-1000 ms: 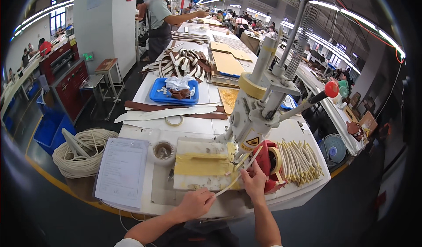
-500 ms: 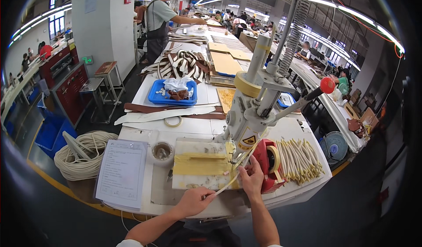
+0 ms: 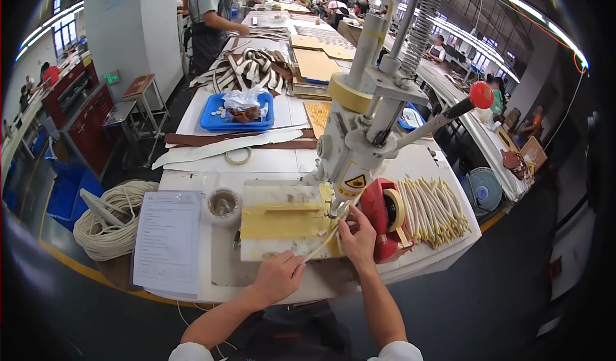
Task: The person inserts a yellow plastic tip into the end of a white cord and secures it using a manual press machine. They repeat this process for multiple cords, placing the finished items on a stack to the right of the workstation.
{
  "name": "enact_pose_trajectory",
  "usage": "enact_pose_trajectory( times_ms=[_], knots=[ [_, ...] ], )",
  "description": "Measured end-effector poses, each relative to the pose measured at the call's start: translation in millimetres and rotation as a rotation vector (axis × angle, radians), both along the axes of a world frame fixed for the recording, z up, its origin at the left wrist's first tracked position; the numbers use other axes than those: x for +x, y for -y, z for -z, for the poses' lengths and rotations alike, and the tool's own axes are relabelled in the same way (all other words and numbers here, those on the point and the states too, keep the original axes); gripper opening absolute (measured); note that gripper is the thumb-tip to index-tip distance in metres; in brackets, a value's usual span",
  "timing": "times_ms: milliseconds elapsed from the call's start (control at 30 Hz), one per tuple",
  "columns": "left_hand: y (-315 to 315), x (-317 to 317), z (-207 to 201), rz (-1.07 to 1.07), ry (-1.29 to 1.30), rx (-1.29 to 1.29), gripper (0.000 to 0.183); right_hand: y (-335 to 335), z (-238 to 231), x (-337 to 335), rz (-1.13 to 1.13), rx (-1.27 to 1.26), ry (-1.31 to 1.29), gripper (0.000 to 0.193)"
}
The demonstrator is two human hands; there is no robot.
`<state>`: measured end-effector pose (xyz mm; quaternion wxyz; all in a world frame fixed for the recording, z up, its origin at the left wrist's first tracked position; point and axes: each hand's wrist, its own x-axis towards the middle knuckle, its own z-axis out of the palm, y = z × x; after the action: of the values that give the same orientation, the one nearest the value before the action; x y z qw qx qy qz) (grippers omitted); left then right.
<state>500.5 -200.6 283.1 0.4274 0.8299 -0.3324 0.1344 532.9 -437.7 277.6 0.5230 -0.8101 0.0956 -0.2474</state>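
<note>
A thin cream cord runs slantwise between my hands over the near right corner of a white work board. My left hand is closed on the cord's near end. My right hand pinches it farther up, between the base of a grey lever press and a red tape dispenser. My fingers partly cover the cord at both grips. Yellow tape covers the middle of the board. Right of the dispenser lies a row of cut cords with yellow-wrapped ends.
The press's red-knobbed lever juts out to the right. Left of the board are a roll of clear tape and a printed sheet. Beyond lie leather strips and a blue tray. A co-worker stands at the far left.
The whole view has shifted, so the table sits higher and farther left. Both hands keep their grip on the cord. Its upper end no longer crosses the press's warning label.
</note>
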Motion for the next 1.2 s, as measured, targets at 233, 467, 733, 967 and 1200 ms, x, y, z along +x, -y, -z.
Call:
enact_pose_trajectory(
  times_ms=[233, 467, 733, 967, 1200],
  knots=[
    [3.0, 12.0, -5.8, -0.023, 0.076, 0.076, 0.015, -6.4, -15.4, 0.6, 0.059, -0.21, -0.016, 0.043],
    [0.5, 28.1, -13.4, -0.004, 0.121, 0.135, 0.015, -4.0, -14.9, 9.6, 0.098, -0.412, 0.05, 0.043],
    [1.1, 40.1, -16.9, 0.042, 0.216, 0.24, 0.012, -1.2, -12.9, 13.7, 0.065, -0.539, -0.013, 0.042],
    [3.2, 42.9, -18.9, 0.059, 0.213, 0.308, 0.007, -1.0, -21.1, 17.0, 0.05, -0.531, -0.079, 0.043],
    [11.5, 42.8, -10.4, -0.009, 0.193, 0.249, 0.017, -1.0, -24.9, 27.6, 0.019, -0.461, -0.052, 0.017]
  ],
)
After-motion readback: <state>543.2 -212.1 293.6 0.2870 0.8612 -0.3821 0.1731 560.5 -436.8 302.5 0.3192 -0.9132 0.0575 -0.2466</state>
